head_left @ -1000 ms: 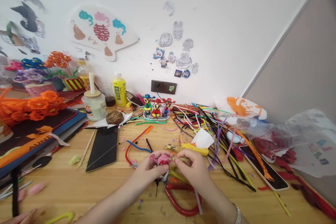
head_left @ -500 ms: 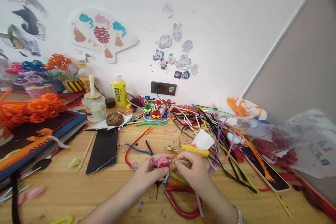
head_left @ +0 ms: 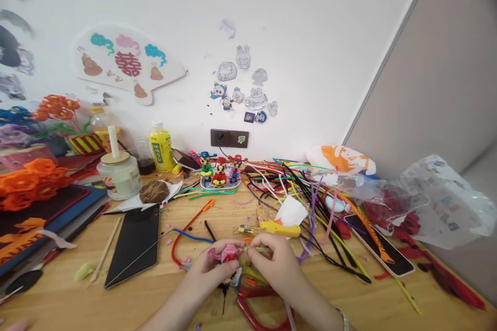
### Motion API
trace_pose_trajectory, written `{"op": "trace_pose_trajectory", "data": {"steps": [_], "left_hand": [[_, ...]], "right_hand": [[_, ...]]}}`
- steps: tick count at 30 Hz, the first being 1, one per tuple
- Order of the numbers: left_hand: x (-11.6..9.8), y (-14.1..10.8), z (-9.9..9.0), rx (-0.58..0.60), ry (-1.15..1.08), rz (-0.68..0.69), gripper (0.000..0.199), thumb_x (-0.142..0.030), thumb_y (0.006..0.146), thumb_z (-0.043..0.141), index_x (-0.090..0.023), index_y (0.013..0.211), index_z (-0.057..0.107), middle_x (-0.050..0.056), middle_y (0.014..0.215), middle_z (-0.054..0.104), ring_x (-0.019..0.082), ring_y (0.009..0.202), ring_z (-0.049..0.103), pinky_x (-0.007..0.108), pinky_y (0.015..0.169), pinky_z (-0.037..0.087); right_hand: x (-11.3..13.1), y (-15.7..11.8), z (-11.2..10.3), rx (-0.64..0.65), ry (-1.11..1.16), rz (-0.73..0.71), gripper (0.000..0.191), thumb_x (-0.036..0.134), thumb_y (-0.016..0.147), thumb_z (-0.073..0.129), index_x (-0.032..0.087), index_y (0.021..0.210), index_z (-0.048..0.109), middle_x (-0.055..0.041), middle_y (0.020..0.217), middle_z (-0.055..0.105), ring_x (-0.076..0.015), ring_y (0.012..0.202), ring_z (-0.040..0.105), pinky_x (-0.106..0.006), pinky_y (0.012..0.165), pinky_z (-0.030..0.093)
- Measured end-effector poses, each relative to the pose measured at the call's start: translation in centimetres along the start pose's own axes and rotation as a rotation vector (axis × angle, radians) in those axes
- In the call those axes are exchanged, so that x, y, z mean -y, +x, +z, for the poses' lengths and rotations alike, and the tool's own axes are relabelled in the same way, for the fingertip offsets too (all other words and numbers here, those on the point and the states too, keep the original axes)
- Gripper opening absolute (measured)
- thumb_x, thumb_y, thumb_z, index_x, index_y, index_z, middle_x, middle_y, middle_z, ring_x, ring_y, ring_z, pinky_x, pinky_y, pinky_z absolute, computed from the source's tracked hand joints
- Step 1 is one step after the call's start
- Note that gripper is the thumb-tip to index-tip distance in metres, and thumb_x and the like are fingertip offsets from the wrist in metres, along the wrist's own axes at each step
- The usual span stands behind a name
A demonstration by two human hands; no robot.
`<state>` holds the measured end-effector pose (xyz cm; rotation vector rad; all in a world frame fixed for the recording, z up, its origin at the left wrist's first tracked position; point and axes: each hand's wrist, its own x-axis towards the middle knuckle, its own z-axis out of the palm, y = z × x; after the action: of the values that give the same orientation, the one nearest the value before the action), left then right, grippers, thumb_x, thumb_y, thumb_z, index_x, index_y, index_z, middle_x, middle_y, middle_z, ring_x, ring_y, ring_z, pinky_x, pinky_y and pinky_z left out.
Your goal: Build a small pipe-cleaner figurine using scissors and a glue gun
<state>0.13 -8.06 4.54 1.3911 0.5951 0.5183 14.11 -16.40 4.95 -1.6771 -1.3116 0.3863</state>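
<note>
In the head view, my left hand (head_left: pixel 215 265) is closed around a small pink and red figure (head_left: pixel 229 253), its thumb across the front. The figure's lower part is partly hidden by the fingers. Just to the right, my right hand (head_left: pixel 272 258) pinches a thin yellowish strip (head_left: pixel 265 250) at the figure's side. Below the hands lie red-handled scissors (head_left: pixel 248 309), partly covered by my right hand. A red pipe cleaner (head_left: pixel 175 248) and a blue one (head_left: pixel 192 236) lie left of the figure.
Three small figures stand on a tray (head_left: pixel 220 185) at the back. Many pipe cleaners (head_left: pixel 310 207) and a yellow glue gun (head_left: pixel 280 228) lie to the right. A black phone (head_left: pixel 135 243), a candle jar (head_left: pixel 119 178) and a yellow bottle (head_left: pixel 162 147) are at left; another phone (head_left: pixel 380 248) lies far right.
The whole view has shifted, so the table items and hands appear further left and slightly lower. Both hands keep their hold around the pink figure.
</note>
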Motion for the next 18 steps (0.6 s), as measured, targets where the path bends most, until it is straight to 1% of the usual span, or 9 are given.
{"op": "trace_pose_trajectory", "data": {"steps": [3,4,6,10,15,18], "left_hand": [[-0.5,-0.2,0.3,-0.015,-0.015,-0.021,0.031,-0.032,0.057,0.067,-0.017,0.084,0.065,0.002,0.075,0.064,0.022,0.081,0.054,0.028,0.072,0.040],[-0.6,-0.3,0.5,-0.003,-0.023,-0.021,0.031,-0.032,0.057,0.068,-0.017,0.084,0.065,0.002,0.074,0.063,0.021,0.080,0.054,0.028,0.071,0.040],[-0.7,-0.3,0.6,0.003,-0.054,0.013,0.030,-0.029,0.055,0.069,-0.016,0.081,0.064,0.002,0.074,0.062,0.020,0.078,0.052,0.026,0.070,0.039],[-0.8,-0.5,0.9,0.003,-0.118,-0.005,0.030,-0.029,0.054,0.068,-0.016,0.080,0.062,-0.001,0.068,0.057,0.015,0.067,0.049,0.024,0.061,0.036],[-1.1,-0.7,1.1,-0.009,-0.142,-0.005,0.029,-0.027,0.052,0.069,-0.017,0.078,0.062,-0.001,0.068,0.056,0.016,0.069,0.049,0.024,0.064,0.036],[-1.1,-0.6,1.1,-0.007,-0.147,-0.012,0.028,-0.027,0.052,0.068,-0.017,0.077,0.062,-0.002,0.067,0.056,0.016,0.067,0.049,0.025,0.063,0.036]], "right_hand": [[0.0,0.0,-0.1,0.026,-0.010,0.016,0.011,0.017,0.068,0.051,0.017,0.061,0.060,0.0009,0.059,0.059,-0.0129,0.056,0.053,-0.021,0.053,0.037],[-0.1,0.0,-0.1,0.032,-0.010,0.020,0.011,0.017,0.068,0.051,0.017,0.061,0.059,0.0007,0.059,0.059,-0.0133,0.056,0.053,-0.021,0.052,0.037],[-0.2,-0.1,-0.1,0.041,-0.004,0.020,0.011,0.018,0.069,0.050,0.017,0.062,0.059,0.0001,0.059,0.059,-0.0140,0.057,0.053,-0.021,0.052,0.037],[-0.5,-0.1,0.0,0.063,-0.002,-0.004,0.013,0.021,0.071,0.050,0.018,0.061,0.058,-0.0001,0.059,0.058,-0.0148,0.057,0.053,-0.022,0.052,0.037],[-0.7,-0.2,0.1,0.053,-0.008,-0.026,0.015,0.023,0.072,0.050,0.018,0.060,0.058,0.0003,0.057,0.057,-0.0146,0.056,0.052,-0.023,0.052,0.037],[-0.7,-0.2,0.1,0.044,-0.028,-0.024,0.015,0.022,0.072,0.050,0.018,0.060,0.058,0.0000,0.058,0.058,-0.0148,0.057,0.052,-0.023,0.051,0.036]]}}
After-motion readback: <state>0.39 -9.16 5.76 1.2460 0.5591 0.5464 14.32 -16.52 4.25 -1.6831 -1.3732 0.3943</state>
